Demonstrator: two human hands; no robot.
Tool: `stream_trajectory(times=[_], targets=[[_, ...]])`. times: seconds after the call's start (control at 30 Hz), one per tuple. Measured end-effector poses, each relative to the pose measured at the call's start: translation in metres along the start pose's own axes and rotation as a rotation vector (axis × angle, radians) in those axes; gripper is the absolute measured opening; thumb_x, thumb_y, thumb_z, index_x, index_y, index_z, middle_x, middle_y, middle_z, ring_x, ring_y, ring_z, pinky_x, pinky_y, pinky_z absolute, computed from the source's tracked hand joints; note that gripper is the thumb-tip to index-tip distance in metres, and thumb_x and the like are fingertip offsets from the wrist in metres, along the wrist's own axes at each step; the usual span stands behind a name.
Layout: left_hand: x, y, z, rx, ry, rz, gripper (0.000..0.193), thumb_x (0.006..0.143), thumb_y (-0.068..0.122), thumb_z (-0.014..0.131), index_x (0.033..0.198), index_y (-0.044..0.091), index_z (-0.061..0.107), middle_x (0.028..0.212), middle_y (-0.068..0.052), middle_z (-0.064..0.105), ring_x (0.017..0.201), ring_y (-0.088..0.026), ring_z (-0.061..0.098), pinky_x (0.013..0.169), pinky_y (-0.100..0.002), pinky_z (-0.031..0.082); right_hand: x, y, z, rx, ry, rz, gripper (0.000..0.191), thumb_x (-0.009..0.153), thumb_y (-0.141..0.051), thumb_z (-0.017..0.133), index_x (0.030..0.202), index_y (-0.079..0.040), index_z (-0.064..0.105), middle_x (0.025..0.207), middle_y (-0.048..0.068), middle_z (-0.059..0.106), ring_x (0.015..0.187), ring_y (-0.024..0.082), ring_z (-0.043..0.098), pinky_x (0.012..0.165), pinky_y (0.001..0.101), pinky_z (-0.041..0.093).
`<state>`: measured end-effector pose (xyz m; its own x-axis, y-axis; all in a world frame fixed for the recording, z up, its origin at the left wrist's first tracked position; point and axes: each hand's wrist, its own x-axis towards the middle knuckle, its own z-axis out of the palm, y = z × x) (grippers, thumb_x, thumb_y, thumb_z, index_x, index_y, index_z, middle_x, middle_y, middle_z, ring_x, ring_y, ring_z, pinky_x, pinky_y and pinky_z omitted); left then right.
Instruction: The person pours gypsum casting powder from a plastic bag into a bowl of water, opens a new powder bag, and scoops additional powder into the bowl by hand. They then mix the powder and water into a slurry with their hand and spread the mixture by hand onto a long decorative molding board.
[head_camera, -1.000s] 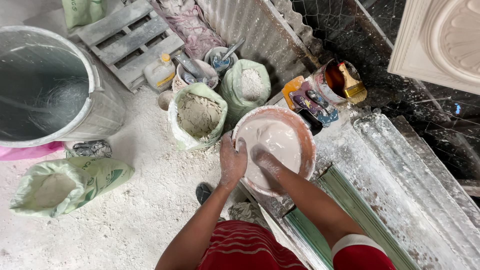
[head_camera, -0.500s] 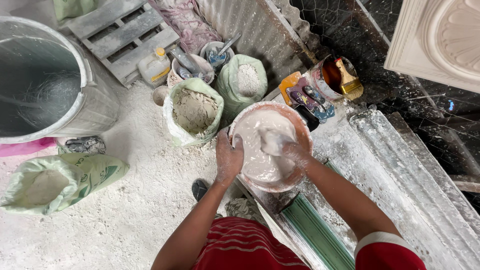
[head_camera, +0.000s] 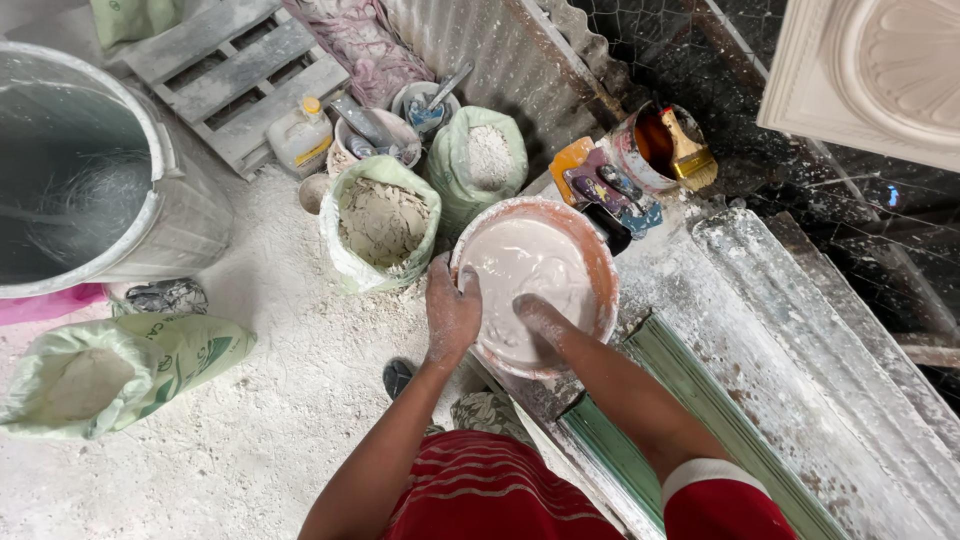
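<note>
Plaster mix: pale, wet, smooth paste fills the round bowl (head_camera: 533, 285), which has an orange-red rim and sits at the near-left end of the dusty white surface (head_camera: 700, 300).
Right hand: the right hand (head_camera: 540, 318) is now sunk into the paste at the bowl's near side; half a second ago it was lifted at the far-right rim. Fingers are buried, so I cannot tell whether they are spread or curled.
Left hand: the left hand (head_camera: 452, 310) stays on the bowl's left rim, fingers together and curved over the edge, thumb inside, steadying it.
Meaning: judging by this, the mixing by hand goes on, with the stroke brought down and toward the body.
Floor, left of bowl: an open sack of grey lumps (head_camera: 380, 222) just beside the bowl, a sack of white powder (head_camera: 487, 160) behind it.
Surface, far edge: a tin with a brush (head_camera: 660, 140) and scrapers (head_camera: 605, 190).
Floor, far left: large grey drum (head_camera: 90, 170).
</note>
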<state>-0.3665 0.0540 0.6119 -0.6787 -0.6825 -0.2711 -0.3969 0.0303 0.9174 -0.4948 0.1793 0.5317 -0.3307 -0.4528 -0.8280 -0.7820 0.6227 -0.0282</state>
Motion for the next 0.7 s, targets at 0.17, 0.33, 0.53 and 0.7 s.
stream_trajectory(times=[0.17, 0.33, 0.53, 0.7], targets=[[-0.006, 0.012, -0.008, -0.019, 0.033, 0.059, 0.06, 0.097, 0.017, 0.059, 0.145, -0.013, 0.039, 0.142, -0.034, 0.049, 0.135, -0.044, 0.05, 0.117, -0.049, 0.038, -0.025, -0.003, -0.025, 0.026, 0.084, -0.052, 0.051, 0.081, -0.008, 0.067, 0.13, 0.002, 0.056, 0.118, 0.017, 0.068, 0.101, 0.028, 0.068, 0.084, 0.039, 0.059], [-0.007, 0.016, -0.01, -0.014, 0.044, 0.071, 0.058, 0.096, 0.017, 0.06, 0.142, -0.013, 0.042, 0.137, -0.034, 0.052, 0.13, -0.045, 0.052, 0.113, -0.05, 0.039, -0.043, 0.015, -0.064, 0.153, 0.233, -0.094, 0.052, 0.081, -0.008, 0.067, 0.13, 0.002, 0.056, 0.119, 0.017, 0.068, 0.102, 0.028, 0.068, 0.085, 0.0391, 0.059], [-0.003, 0.003, -0.003, -0.03, 0.043, 0.076, 0.053, 0.099, 0.019, 0.057, 0.141, -0.011, 0.045, 0.136, -0.032, 0.054, 0.129, -0.044, 0.055, 0.114, -0.049, 0.04, 0.007, 0.025, -0.044, 0.125, 0.18, -0.024, 0.052, 0.08, -0.007, 0.067, 0.131, 0.002, 0.056, 0.119, 0.017, 0.068, 0.103, 0.028, 0.069, 0.085, 0.0391, 0.06], [0.0, 0.006, -0.003, 0.026, 0.021, 0.04, 0.063, 0.102, 0.023, 0.058, 0.146, -0.015, 0.035, 0.143, -0.038, 0.044, 0.134, -0.05, 0.046, 0.113, -0.052, 0.035, 0.043, 0.002, 0.002, -0.01, 0.086, 0.027, 0.053, 0.08, -0.007, 0.067, 0.131, 0.002, 0.056, 0.12, 0.018, 0.068, 0.104, 0.029, 0.069, 0.086, 0.0391, 0.06]])
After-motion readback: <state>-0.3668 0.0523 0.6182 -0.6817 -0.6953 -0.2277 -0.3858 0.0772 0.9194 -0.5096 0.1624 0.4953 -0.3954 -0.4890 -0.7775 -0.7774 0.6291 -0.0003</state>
